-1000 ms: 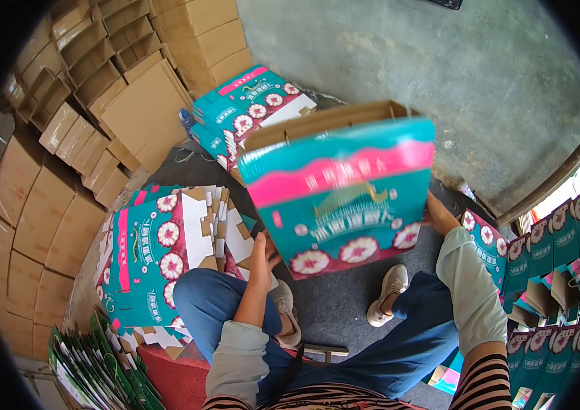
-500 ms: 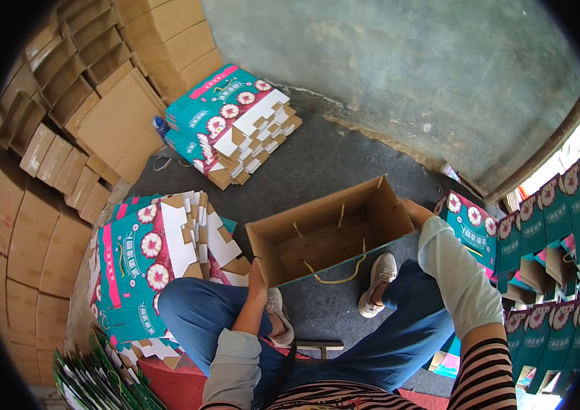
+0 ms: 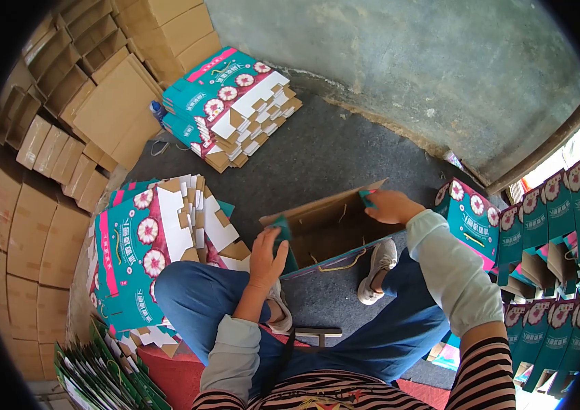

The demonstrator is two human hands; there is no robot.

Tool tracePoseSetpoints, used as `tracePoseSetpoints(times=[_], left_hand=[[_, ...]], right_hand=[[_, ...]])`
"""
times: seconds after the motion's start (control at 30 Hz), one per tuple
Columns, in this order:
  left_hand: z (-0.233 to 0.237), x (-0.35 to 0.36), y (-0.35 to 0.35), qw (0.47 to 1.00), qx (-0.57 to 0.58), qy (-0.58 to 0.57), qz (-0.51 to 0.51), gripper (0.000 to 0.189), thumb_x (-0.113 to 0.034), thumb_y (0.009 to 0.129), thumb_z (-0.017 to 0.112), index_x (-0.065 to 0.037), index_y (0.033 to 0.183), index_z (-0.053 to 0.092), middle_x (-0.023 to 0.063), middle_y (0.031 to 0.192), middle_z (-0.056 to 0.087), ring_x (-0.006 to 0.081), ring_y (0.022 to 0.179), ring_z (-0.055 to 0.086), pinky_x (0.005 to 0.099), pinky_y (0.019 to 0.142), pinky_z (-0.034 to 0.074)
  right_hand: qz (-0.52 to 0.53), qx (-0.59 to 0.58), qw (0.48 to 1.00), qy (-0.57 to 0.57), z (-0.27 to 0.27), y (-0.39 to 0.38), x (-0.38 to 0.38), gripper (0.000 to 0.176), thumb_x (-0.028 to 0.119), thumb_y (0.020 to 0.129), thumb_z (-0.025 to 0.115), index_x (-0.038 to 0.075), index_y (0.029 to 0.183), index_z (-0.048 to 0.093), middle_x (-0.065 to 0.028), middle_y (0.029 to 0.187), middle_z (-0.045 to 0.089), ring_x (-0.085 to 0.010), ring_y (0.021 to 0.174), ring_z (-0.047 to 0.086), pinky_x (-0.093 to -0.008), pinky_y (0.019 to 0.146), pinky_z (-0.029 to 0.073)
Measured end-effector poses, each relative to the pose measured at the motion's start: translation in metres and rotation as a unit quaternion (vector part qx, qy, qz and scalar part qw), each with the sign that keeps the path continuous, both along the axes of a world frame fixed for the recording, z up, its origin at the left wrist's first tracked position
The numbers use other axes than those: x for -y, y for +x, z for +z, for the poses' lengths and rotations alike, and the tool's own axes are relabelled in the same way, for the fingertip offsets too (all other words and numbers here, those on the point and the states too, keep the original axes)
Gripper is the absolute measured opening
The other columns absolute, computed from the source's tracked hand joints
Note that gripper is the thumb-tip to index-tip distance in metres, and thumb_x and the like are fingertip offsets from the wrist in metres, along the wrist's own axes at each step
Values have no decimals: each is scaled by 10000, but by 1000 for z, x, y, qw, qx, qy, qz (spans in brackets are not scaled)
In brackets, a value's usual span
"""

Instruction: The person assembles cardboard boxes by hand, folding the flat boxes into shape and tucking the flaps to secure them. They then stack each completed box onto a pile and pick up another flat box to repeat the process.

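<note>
An open cardboard gift box [image 3: 334, 229], brown inside with teal outer faces, stands between my feet. Yellow cord handles show on its long sides. At its left end my left hand [image 3: 266, 258] lies against a teal end flap [image 3: 284, 239], fingers apart; the flap is slightly blurred. My right hand [image 3: 395, 207] has its fingers curled on the small teal flap [image 3: 369, 198] at the opposite end. Both end flaps lean inward over the box opening.
Flat teal printed cartons are stacked at left [image 3: 129, 253] and at the back [image 3: 225, 102]. Brown boxes [image 3: 27, 253] line the left side. Formed teal boxes [image 3: 471, 222] stand at right. Green folded pieces [image 3: 102, 372] lie at lower left. A grey wall [image 3: 399, 75] rises behind.
Both hands have moved from the box's outer ends up onto its end flaps, which now tilt inward. The box opening looks narrower, and the view has shifted slightly.
</note>
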State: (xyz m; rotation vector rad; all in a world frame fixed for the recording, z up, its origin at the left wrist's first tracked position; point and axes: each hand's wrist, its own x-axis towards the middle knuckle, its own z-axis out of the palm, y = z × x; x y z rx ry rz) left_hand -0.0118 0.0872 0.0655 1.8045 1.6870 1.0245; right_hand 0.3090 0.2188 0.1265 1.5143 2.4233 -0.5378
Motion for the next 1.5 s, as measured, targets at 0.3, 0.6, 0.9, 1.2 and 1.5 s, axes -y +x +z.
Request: tracePoseSetpoints(times=[0.3, 0.6, 0.9, 1.2, 1.5], left_hand=[[-1, -7, 2, 984, -78, -138, -86, 716, -513, 854, 569, 136, 1157, 546, 317, 1292, 481, 420, 1233, 447, 432, 1046, 346], [-13, 1, -7, 988, 1, -137, -73, 492, -368, 873, 559, 63, 1110, 561, 283, 1230, 532, 393, 1178, 496, 419, 993, 380], [-10, 24, -28, 989, 110, -98, 12, 255, -141, 860, 461, 8, 1040, 562, 162, 843, 607, 260, 787, 594, 353, 739, 463], [14, 22, -15, 983, 68, -170, 22, 258, -218, 901, 515, 5, 1013, 582, 161, 942, 614, 263, 888, 598, 351, 800, 452], [2, 8, -14, 982, 8, -139, -129, 428, -276, 872, 636, -95, 1253, 562, 181, 1292, 484, 308, 1068, 569, 365, 846, 487]], right_hand=[[-226, -171, 952, -120, -62, 28, -27, 688, 576, 911, 364, 34, 1315, 489, -204, 1393, 433, -377, 1255, 453, -593, 1009, 315], [-384, -298, 843, -232, -22, 25, -25, 938, 703, 831, 457, 18, 1443, 266, -195, 1384, 425, -333, 1194, 507, -468, 963, 400], [-149, -141, 972, -118, -52, 48, -28, 713, 468, 720, 744, -25, 1199, 552, -207, 1290, 513, -337, 1145, 543, -440, 959, 419], [22, 125, 987, 97, -50, -3, -12, 768, 314, 591, 852, 17, 1213, 512, -122, 1151, 562, -299, 1114, 532, -385, 886, 488], [90, 98, 970, 205, -69, -10, -11, 720, 247, 536, 872, 53, 1129, 512, -79, 1061, 571, -274, 1039, 565, -350, 788, 522]])
